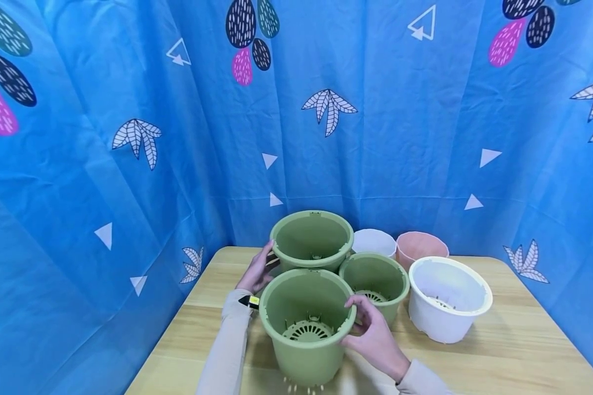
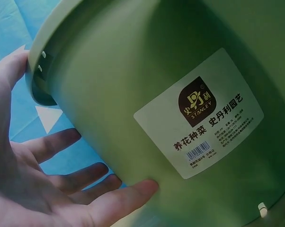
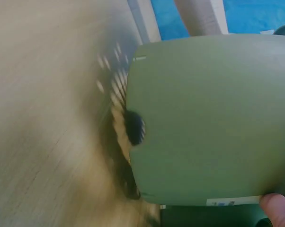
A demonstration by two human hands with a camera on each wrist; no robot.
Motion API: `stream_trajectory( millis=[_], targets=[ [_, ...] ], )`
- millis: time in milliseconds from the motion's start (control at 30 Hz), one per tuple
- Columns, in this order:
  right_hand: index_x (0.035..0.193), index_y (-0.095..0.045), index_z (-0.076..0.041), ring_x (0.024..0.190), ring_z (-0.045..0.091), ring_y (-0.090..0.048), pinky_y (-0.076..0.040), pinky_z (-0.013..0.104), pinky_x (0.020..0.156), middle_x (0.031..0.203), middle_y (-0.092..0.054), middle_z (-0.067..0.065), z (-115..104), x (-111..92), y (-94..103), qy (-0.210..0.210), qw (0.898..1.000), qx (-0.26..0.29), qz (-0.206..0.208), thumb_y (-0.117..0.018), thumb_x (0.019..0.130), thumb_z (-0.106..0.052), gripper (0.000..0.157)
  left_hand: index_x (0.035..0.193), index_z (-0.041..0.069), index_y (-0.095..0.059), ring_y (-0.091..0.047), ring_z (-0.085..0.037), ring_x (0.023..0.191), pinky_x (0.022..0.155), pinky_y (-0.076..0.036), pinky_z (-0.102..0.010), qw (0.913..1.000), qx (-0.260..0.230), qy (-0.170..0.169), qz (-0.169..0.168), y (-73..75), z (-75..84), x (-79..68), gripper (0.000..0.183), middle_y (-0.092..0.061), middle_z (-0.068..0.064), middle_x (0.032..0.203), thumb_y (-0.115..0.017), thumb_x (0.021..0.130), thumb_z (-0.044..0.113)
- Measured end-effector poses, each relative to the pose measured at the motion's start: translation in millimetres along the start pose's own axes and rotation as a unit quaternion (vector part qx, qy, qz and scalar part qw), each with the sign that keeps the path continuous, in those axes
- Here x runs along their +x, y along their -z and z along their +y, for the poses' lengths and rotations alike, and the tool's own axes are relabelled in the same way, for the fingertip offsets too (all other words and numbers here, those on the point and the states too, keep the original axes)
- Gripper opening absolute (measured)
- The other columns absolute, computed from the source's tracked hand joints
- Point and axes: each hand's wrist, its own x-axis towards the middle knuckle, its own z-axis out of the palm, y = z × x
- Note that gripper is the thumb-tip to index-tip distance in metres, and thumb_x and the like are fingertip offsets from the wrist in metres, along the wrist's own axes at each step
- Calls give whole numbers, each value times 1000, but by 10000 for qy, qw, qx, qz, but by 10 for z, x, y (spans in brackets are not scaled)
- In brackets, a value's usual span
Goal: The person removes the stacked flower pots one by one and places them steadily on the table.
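Note:
A large green flower pot (image 1: 308, 362) is tilted in front, held above the tabletop, with slots in its bottom. My right hand (image 1: 373, 337) grips its right rim, fingers over the edge and thumb outside; the right wrist view shows the thumb (image 3: 276, 210) near a label. Behind stands another large green flower pot (image 1: 312, 241). At its left side my left hand (image 1: 257, 272) is spread, with one fingertip at the rim. In the left wrist view the thumb (image 2: 133, 196) touches the wall of a labelled green pot (image 2: 109, 94).
A smaller green pot (image 1: 380, 280) stands right of the two large ones. Farther right is a white pot (image 1: 445, 323); a second white pot (image 1: 374, 242) and a pink pot (image 1: 421, 245) are behind. Blue curtain (image 1: 390, 164) surrounds the wooden table (image 1: 519, 340).

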Motion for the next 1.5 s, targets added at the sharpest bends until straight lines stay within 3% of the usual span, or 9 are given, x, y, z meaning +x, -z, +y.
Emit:
stream_trajectory(
  millis=[467, 733, 933, 1033, 1500],
  targets=[
    [124, -49, 6, 100, 8, -69, -62, 27, 91, 108, -63, 14, 94, -10, -98, 40, 9996, 140, 260, -89, 69, 4, 68, 163, 14, -25, -27, -47, 155, 109, -44, -70, 9998, 197, 44, -76, 2, 24, 27, 85, -26, -29, 166, -50, 100, 67],
    [120, -51, -7, 95, 11, -70, -64, 31, 89, 104, -66, 17, 148, 3, -147, -13, 9992, 215, 340, -88, 68, 5, 65, 162, 14, -25, -29, -45, 155, 115, -40, -66, 9994, 253, 177, -154, 17, 33, 88, 79, -26, -27, 167, -46, 104, 63],
    [119, -53, -11, 102, 12, -72, -61, 26, 94, 112, -70, 17, 162, 13, -202, -334, 9980, 153, 515, -89, 65, 5, 66, 162, 16, -27, -34, -45, 153, 113, -48, -57, 9975, 609, 267, -219, 43, 50, 91, 78, -30, -26, 165, -43, 104, 65],
    [119, -54, -11, 104, 10, -71, -60, 24, 95, 113, -71, 16, 189, 14, -226, -258, 9980, 87, 577, -92, 64, 0, 67, 161, 19, -29, -37, -46, 151, 111, -51, -53, 9957, 830, 350, -219, 59, 50, 103, 80, -34, -24, 163, -45, 101, 69],
    [116, -57, -21, 114, 10, -69, -54, 30, 108, 115, -73, 5, 207, 86, -283, -243, 9950, -288, 921, -96, 61, -10, 68, 157, 20, -38, -52, -42, 142, 116, -45, -59, 9833, 1740, 459, -284, 57, 150, 155, 92, -49, -22, 155, -46, 91, 83]
  ],
)
